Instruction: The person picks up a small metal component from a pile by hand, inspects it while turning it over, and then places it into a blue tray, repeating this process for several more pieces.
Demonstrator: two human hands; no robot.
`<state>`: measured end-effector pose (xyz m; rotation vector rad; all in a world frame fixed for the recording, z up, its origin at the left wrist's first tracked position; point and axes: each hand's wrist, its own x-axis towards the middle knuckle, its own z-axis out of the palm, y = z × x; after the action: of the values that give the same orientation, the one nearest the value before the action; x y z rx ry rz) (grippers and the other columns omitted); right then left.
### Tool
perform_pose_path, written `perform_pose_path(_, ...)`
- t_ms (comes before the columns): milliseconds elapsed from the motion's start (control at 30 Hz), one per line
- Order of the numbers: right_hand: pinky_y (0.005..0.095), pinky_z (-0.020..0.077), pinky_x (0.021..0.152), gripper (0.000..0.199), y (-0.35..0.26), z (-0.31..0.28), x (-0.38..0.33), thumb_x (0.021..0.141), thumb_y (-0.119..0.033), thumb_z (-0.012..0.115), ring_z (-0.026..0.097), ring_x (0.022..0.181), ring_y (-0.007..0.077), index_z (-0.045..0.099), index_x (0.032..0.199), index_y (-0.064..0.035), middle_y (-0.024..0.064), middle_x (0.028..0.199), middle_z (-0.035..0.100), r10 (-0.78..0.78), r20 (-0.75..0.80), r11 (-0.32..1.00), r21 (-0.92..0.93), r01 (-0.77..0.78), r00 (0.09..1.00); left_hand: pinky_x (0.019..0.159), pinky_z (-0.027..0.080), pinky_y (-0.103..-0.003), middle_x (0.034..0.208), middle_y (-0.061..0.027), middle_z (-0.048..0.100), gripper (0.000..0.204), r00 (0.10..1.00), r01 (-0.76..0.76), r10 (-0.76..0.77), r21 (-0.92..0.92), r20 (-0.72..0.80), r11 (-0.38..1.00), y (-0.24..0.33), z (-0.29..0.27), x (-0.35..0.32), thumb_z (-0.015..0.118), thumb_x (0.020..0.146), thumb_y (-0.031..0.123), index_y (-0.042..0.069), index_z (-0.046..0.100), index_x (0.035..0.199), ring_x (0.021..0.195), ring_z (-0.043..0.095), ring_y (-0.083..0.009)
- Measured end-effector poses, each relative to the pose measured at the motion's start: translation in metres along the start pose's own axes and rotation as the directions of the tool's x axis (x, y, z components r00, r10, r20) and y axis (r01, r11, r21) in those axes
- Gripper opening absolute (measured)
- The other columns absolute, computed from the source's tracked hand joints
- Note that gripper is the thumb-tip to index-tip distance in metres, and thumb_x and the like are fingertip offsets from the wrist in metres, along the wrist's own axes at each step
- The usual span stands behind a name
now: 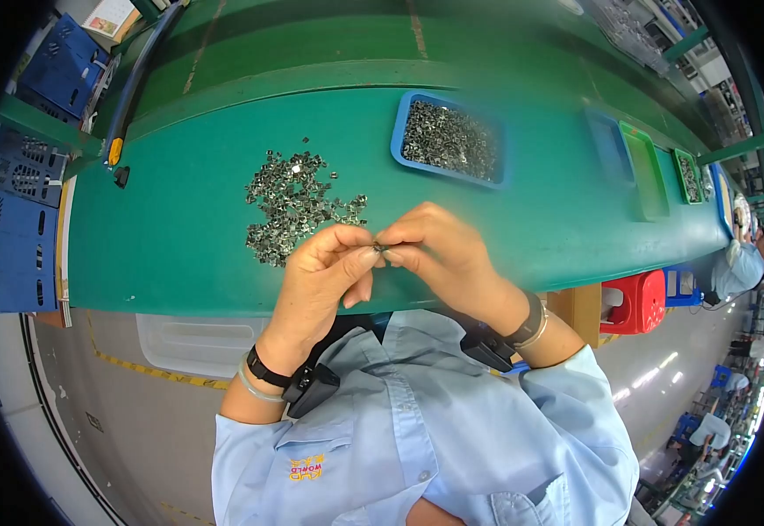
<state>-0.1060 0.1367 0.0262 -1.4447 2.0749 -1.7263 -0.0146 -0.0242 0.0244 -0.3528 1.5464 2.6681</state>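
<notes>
My left hand and my right hand meet fingertip to fingertip above the near part of the green table. Both are closed in a pinch on a small dark piece, mostly covered by the fingers; its kind cannot be made out. Just beyond my left hand, a loose heap of small shiny metal pieces lies spread on the table. Farther off to the right, a blue tray holds many similar small metal pieces.
Blue crates stand at the left. A green tray and a smaller green tray of parts lie at the far right. Below the table edge are a translucent bin and a red stool. Another person sits farther right.
</notes>
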Motion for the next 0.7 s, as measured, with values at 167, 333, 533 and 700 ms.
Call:
perform_pose_path(167,0.0300,0.0492,0.066,0.020,-0.001,0.002,-0.004,0.076,-0.002,0.068,0.059,0.078,0.0211,0.062,0.095,-0.0046,0.0060,0.087,0.061,-0.014,-0.032,0.990,-0.141,0.009,0.999,0.042,0.034,-0.018,0.078,-0.0055,0.060,0.009,0.998,0.064,-0.064,-0.013,0.019,0.998,0.000,0.003,0.000,0.056,0.090,0.008,0.001,0.055,0.096,0.053,0.049,-0.0066)
perform_pose_path(333,0.0297,0.0492,0.065,0.015,0.001,0.000,-0.006,0.076,-0.004,0.069,0.059,0.079,0.0203,0.064,0.090,-0.0050,0.0063,0.087,0.061,-0.008,0.020,0.984,-0.178,0.012,1.000,0.042,0.034,-0.019,0.077,-0.0049,0.059,0.008,0.994,0.106,-0.106,0.009,0.026,0.994,-0.001,0.003,-0.002,0.055,0.091,0.009,0.002,0.053,0.094,0.052,0.048,-0.0065)
perform_pose_path(533,0.0287,0.0489,0.065,0.014,0.005,-0.001,-0.011,0.077,-0.004,0.069,0.059,0.077,0.0194,0.064,0.090,-0.0053,0.0062,0.087,0.060,0.039,0.048,0.999,-0.036,-0.038,0.998,0.041,0.032,-0.018,0.076,-0.0042,0.058,0.009,0.990,0.139,-0.137,-0.047,0.046,0.989,-0.004,0.004,-0.009,0.054,0.092,0.012,0.003,0.053,0.094,0.052,0.048,-0.0058)
perform_pose_path(700,0.0288,0.0485,0.066,0.013,0.005,0.001,-0.019,0.078,-0.005,0.069,0.058,0.078,0.0187,0.064,0.090,-0.0061,0.0053,0.087,0.060,0.185,0.055,0.968,0.162,-0.191,0.981,0.041,0.032,-0.018,0.074,-0.0036,0.058,0.009,0.992,0.116,-0.107,-0.123,0.073,0.986,-0.012,0.007,-0.015,0.054,0.093,0.013,0.004,0.052,0.093,0.051,0.047,-0.0055)
